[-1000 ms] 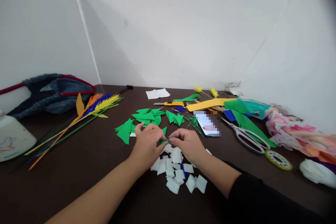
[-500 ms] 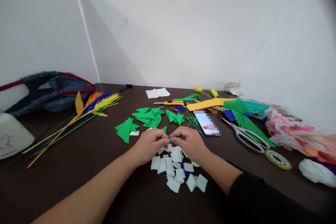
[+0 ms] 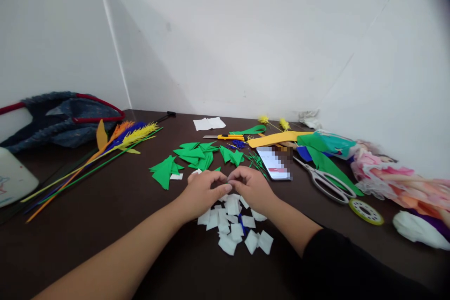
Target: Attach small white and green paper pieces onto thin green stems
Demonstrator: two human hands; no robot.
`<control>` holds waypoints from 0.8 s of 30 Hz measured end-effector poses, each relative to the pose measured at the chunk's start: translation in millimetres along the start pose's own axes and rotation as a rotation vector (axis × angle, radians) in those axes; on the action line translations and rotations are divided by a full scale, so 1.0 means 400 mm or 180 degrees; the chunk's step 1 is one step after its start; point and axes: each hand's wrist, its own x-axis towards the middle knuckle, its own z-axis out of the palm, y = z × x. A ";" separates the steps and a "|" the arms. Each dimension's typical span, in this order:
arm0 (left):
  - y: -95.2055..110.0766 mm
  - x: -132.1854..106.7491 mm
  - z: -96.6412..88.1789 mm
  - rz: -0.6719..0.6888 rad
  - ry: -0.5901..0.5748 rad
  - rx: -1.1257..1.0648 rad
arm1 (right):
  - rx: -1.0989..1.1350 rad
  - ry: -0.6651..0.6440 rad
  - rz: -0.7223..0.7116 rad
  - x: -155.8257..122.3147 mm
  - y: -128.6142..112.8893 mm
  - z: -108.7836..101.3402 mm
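Note:
My left hand [image 3: 203, 193] and my right hand [image 3: 252, 188] meet fingertip to fingertip just above the dark table [image 3: 105, 225]. Both are closed in a pinch on a small green paper piece, which the fingers almost wholly hide. Right under and in front of the hands lies a pile of several small white paper squares [image 3: 232, 230]. Just beyond the hands lie several green paper triangles [image 3: 193, 154].
A phone [image 3: 274, 163], scissors [image 3: 326, 183] and a tape roll [image 3: 365, 211] lie to the right. A yellow utility knife [image 3: 230, 137] and yellow paper strip [image 3: 277, 138] lie farther back. Coloured feathered stems [image 3: 105, 150] and a blue bag [image 3: 63, 117] are on the left, a pink doll [image 3: 397, 178] far right.
My two hands have drawn together and shifted slightly away from me. The green piece, plainly seen between the fingers a second ago, is now nearly covered by them.

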 end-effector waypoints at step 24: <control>0.005 0.009 0.026 0.0093 0.0595 0.0665 | -0.0753 0.0201 -0.0086 -0.002 -0.005 -0.011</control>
